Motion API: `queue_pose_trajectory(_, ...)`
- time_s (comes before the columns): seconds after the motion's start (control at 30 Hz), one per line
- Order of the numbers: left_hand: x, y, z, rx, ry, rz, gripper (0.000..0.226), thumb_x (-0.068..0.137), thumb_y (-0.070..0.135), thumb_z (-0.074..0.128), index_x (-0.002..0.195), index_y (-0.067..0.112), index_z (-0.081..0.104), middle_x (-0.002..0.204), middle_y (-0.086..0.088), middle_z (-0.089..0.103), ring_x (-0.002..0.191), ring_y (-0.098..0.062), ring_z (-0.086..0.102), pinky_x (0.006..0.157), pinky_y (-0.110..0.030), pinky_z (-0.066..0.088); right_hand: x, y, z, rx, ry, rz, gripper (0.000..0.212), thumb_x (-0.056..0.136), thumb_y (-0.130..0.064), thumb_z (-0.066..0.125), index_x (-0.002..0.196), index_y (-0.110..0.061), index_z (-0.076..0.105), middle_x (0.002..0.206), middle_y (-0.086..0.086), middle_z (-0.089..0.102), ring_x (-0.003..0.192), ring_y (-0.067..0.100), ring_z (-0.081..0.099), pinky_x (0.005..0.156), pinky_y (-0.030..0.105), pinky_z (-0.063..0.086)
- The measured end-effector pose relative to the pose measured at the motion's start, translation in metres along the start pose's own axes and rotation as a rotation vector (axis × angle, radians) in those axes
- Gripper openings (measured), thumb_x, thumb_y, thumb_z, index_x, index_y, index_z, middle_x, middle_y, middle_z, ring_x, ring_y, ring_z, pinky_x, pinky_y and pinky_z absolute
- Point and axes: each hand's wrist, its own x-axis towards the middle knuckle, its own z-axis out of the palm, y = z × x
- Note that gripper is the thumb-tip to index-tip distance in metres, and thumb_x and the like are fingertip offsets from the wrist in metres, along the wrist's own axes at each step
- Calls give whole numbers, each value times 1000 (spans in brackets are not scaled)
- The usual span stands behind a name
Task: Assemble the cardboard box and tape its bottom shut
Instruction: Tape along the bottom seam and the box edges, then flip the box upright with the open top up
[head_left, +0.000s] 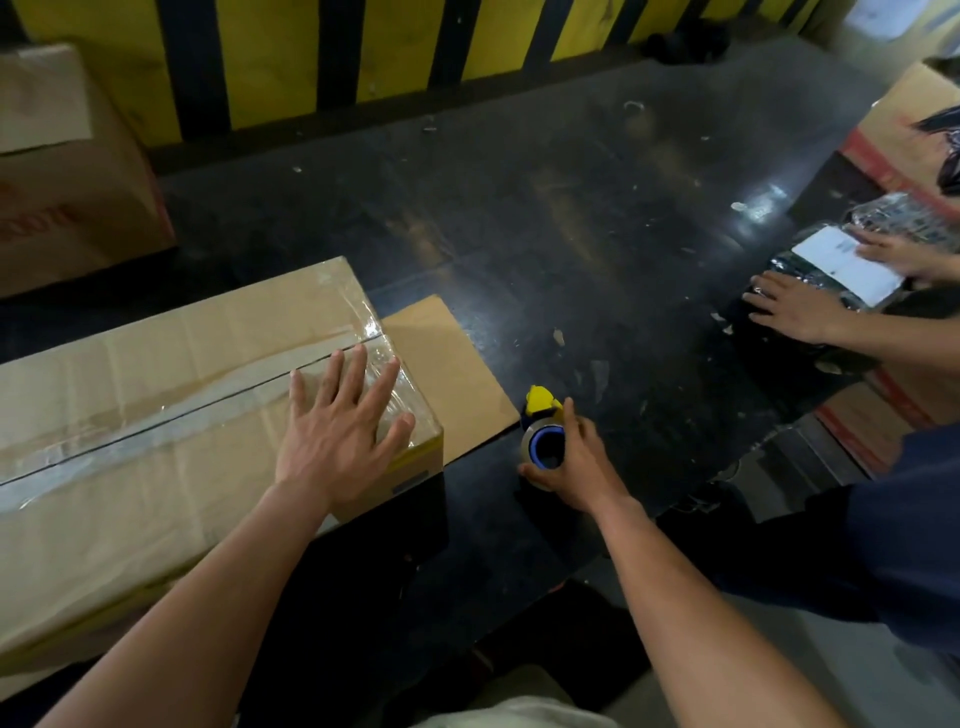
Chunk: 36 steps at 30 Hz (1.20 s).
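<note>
Cardboard box (156, 395) fills the worktop (571, 234) from seven to nine o'clock of my view, bottom face up. Its two long flaps meet in a seam that runs from about eight o'clock toward two o'clock. Clear tape (156, 431) lies glossy along that seam and wraps over the near corner.

My left hand (337, 431) rests flat on the box's right end. Its fingers (358, 374) are spread straight and apart across the tape, pressing rather than gripping.

My right hand (576, 462) is off the box, at three o'clock from the left hand, curled tight round the tape dispenser (543, 431), a blue-cored roll with a yellow head pointing to twelve o'clock. Whether the dispenser sits on the worktop or just above it I cannot tell.

One loose cardboard flap (452, 364) lies flat on the worktop between box and dispenser.

From the dispenser the box lies at nine o'clock, just beside, and the seam's end is the nearest part. So I judge any further strip would start at this end and be drawn away toward eight o'clock, right hand pulling while the left holds the box down. The seam looks closed, so the task seems nearly done.

At three o'clock, well apart, another person's hands (789, 306) press a black wrapped parcel (810, 270).
</note>
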Motion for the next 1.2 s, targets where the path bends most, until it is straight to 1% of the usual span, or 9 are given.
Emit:
queue_pose_trajectory(0.13, -3, 2, -3, -67, 39, -6, 75, 98, 73, 15, 160, 37, -6, 168, 0, -14, 154, -21, -19, 123, -56, -12, 0, 1, -3, 1, -25, -12, 127, 71, -59, 79, 157, -24, -9, 158, 8, 18, 143, 33, 25, 112, 49, 34)
queue_pose_trajectory(0.23, -4, 3, -8, -168, 90, -15, 72, 98, 67, 30, 161, 34, 16, 170, -1, 2, 156, -19, -6, 125, -52, -8, -1, -6, -8, -53, -19, -13, 124, 73, -65, 74, 157, -23, -7, 159, 13, 18, 144, 36, 22, 114, 51, 30)
queue_pose_trajectory(0.33, -11, 0, -17, -351, 190, -72, 51, 100, 46, 48, 146, 26, 48, 163, -8, 32, 153, -25, 22, 126, -51, 14, -3, -37, -15, -109, 96, -144, 99, 87, -67, 55, 158, -19, 5, 162, 13, 19, 147, 33, 17, 117, 50, 25)
queue_pose_trajectory(0.4, -21, -9, -23, -427, 266, -152, 45, 100, 37, 52, 142, 20, 53, 157, -8, 43, 146, -27, 35, 121, -49, 29, -4, -76, -19, -50, 142, -231, 84, 93, -62, 49, 157, -17, 18, 162, 10, 21, 149, 27, 17, 118, 45, 25)
queue_pose_trajectory(0.57, -54, -64, -37, -411, 347, -311, 50, 103, 31, 49, 147, 8, 51, 153, -10, 50, 144, -26, 39, 121, -46, 30, -1, -183, -13, 11, 103, -385, 75, 93, -60, 44, 149, -11, 36, 154, 11, 39, 141, 26, 37, 114, 40, 33)
queue_pose_trajectory(0.73, -90, -139, -44, -339, 414, -537, 55, 98, 33, 60, 148, 12, 50, 154, -15, 48, 144, -34, 37, 119, -53, 30, -8, -241, 6, -11, -1, -405, 81, 91, -55, 59, 154, -16, 25, 156, 9, 34, 142, 28, 36, 111, 40, 33)
queue_pose_trajectory(0.9, -138, -189, -33, -287, 325, -789, 91, 89, 76, 47, 159, 24, 21, 167, -14, 16, 153, -36, 15, 123, -55, 19, -1, -255, 23, -39, 0, -332, 99, 86, -58, 65, 158, -16, 10, 160, 11, 26, 144, 32, 30, 112, 48, 33)
queue_pose_trajectory(1.03, -142, -202, -35, -452, 316, -930, 119, 72, 90, 52, 160, 24, 6, 168, -16, 11, 153, -39, 15, 122, -57, 21, 13, -250, 22, 65, 8, -258, 101, 63, -71, 76, 142, -20, 40, 143, 10, 50, 128, 34, 50, 100, 47, 47)
queue_pose_trajectory(1.2, -135, -214, -51, -596, 207, -1052, 143, 56, 87, 70, 161, 21, -1, 157, -19, 33, 138, -42, 41, 109, -59, 40, 18, -254, 17, 172, -76, -235, 77, 60, -61, 85, 121, -21, 60, 115, -1, 66, 96, 20, 62, 76, 33, 50)
